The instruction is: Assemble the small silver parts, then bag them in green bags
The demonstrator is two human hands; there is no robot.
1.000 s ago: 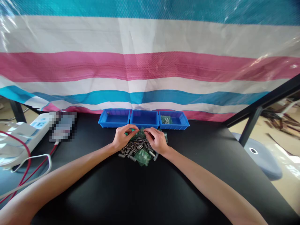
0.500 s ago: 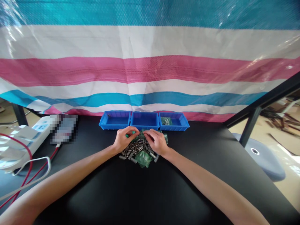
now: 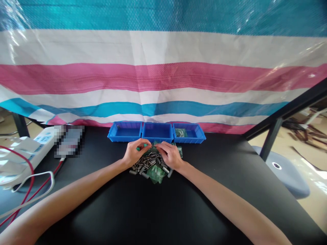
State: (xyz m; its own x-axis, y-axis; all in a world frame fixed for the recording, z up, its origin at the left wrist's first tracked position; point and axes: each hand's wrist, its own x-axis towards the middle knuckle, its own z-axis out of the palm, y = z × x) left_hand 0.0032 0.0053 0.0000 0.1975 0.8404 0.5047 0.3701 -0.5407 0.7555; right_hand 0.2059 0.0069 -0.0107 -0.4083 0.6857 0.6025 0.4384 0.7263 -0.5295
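Note:
A heap of small metal parts (image 3: pixel 146 163) lies on the black table, with a green plastic bag (image 3: pixel 156 174) at its near edge and more green bags at its far side. My left hand (image 3: pixel 135 152) is over the heap's left side, thumb and fingertips pinched together. Facing it from the right, my right hand (image 3: pixel 170 154) is closed in a pinch too. The fingertips of both hands nearly meet above the far part of the heap. Whatever they hold is too small to make out.
Three blue bins stand behind the heap: left (image 3: pixel 127 131), middle (image 3: pixel 157 133) and right (image 3: pixel 190 133), the right one with a green bag inside. A power strip (image 3: pixel 44 137) and cables lie at left. A striped sheet (image 3: pixel 163 76) hangs behind; a grey stool (image 3: pixel 288 173) stands at right.
Both hands stay almost where they were, still pinched over the heap. The right fingertips have shifted very slightly. The whole view has moved a little.

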